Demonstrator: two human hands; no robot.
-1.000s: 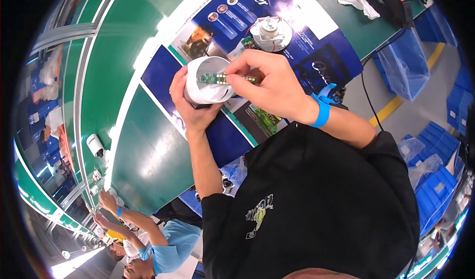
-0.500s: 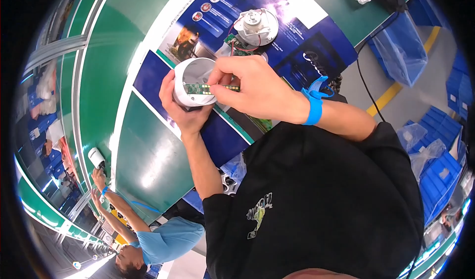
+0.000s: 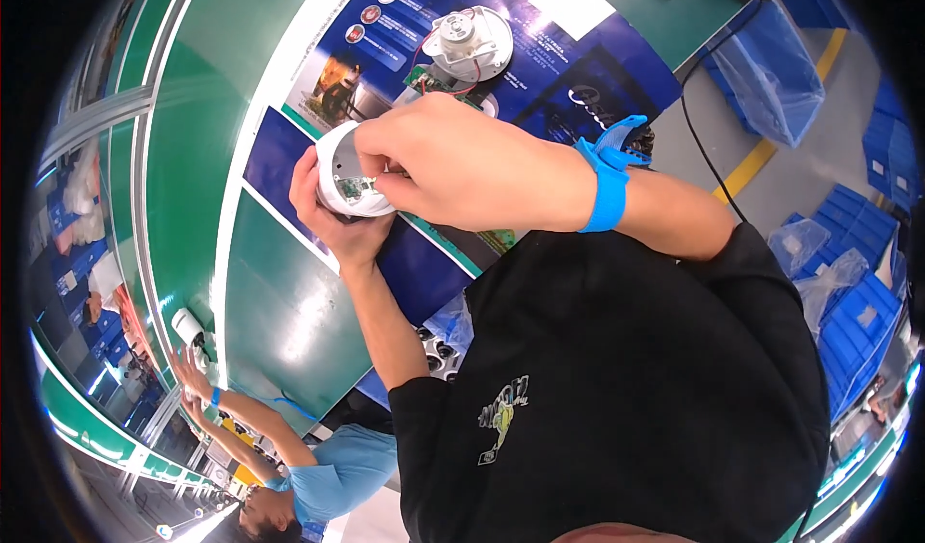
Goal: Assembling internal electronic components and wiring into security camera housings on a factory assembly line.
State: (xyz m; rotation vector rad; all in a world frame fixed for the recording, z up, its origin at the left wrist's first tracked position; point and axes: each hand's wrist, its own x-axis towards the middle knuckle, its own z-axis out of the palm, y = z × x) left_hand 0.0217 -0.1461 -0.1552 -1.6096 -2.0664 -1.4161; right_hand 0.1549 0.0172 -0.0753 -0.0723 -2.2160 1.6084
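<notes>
A white round, hollow housing (image 3: 330,150) is cupped in my left hand (image 3: 339,235), with the fingers wrapped round its outer side and its open end facing up. My right hand (image 3: 438,162) reaches over the rim, thumb and fingers pinched on a narrow green circuit board (image 3: 354,189). Most of that board sits down inside the housing, and my fingers cover one end of it. Beyond my hands lies a white round motor assembly (image 3: 467,47) with red wires running to a small green circuit board (image 3: 429,79).
Blue printed cardboard sheets (image 3: 540,90) cover part of the green worktable (image 3: 279,264). To the left, a co-worker in a blue shirt (image 3: 347,471) reaches toward a white cylindrical part (image 3: 187,326). Blue bins (image 3: 771,71) and a black cable (image 3: 696,143) are on the right.
The narrow circuit board has gone from lying across the rim to down inside the housing. Both hands and the housing have shifted slightly left in view. The co-worker's hands have moved away from the white part.
</notes>
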